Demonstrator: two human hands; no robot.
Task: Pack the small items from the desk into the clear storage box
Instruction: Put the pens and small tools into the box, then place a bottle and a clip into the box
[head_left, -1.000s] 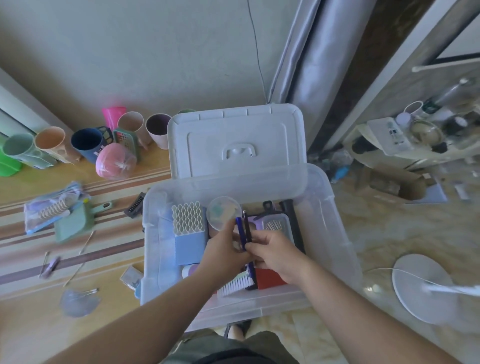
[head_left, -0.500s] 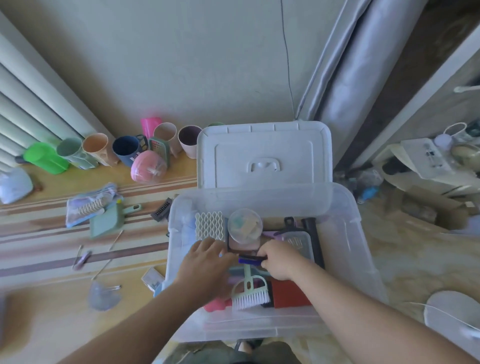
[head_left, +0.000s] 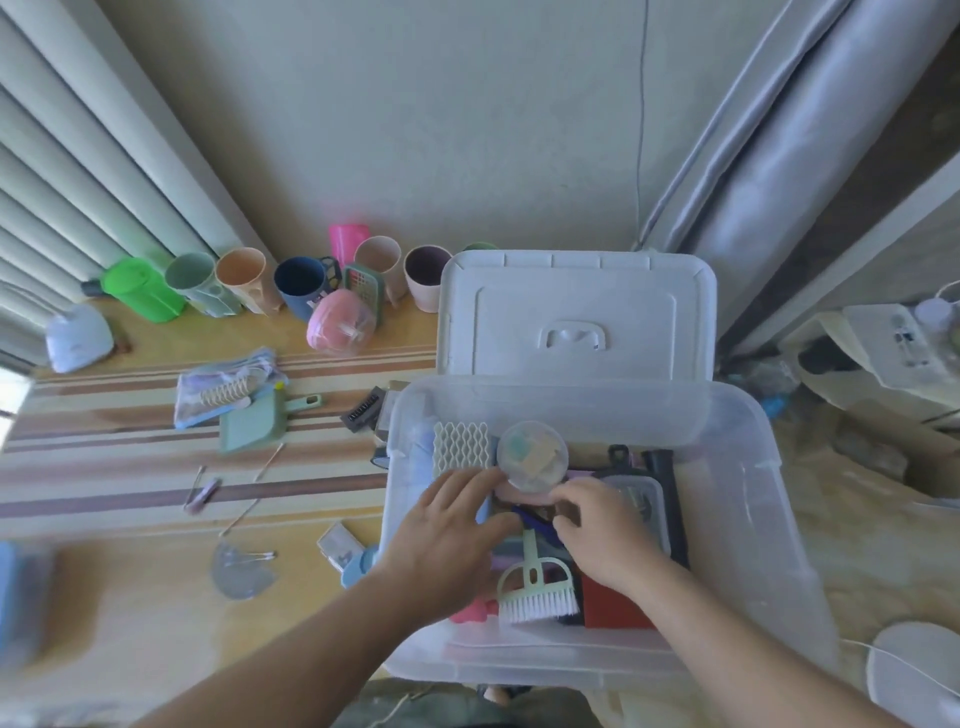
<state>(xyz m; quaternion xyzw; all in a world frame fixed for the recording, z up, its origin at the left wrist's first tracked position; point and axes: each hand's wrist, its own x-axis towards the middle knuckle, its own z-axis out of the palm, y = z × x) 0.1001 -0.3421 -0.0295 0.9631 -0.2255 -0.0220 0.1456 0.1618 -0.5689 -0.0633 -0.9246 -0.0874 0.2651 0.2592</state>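
Observation:
The clear storage box (head_left: 779, 467) stands at the desk's right end, its white lid (head_left: 576, 312) propped up behind it. Both hands are inside it. My left hand (head_left: 452, 535) rests with fingers spread on the packed items, holding nothing. My right hand (head_left: 602, 530) pinches the end of a dark blue pen (head_left: 535, 522) lying low among the contents. Around them sit a round clear container (head_left: 532, 456), a white honeycomb sponge (head_left: 461, 447), a mint brush (head_left: 537, 582) and a red block (head_left: 613, 608).
On the striped desk lie a mint dustpan (head_left: 253, 423), a pouch with a comb (head_left: 228, 387), a black comb (head_left: 363, 410), a hair clip (head_left: 202, 493), cotton swabs, a clear half-round piece (head_left: 241, 569) and a small packet (head_left: 340, 540). Cups (head_left: 301, 283) and a pink ball (head_left: 340, 322) line the wall.
The blue pen went from upright above the box to lying flat among the contents. Both hands sank lower into the box, and my left hand let go and spread out.

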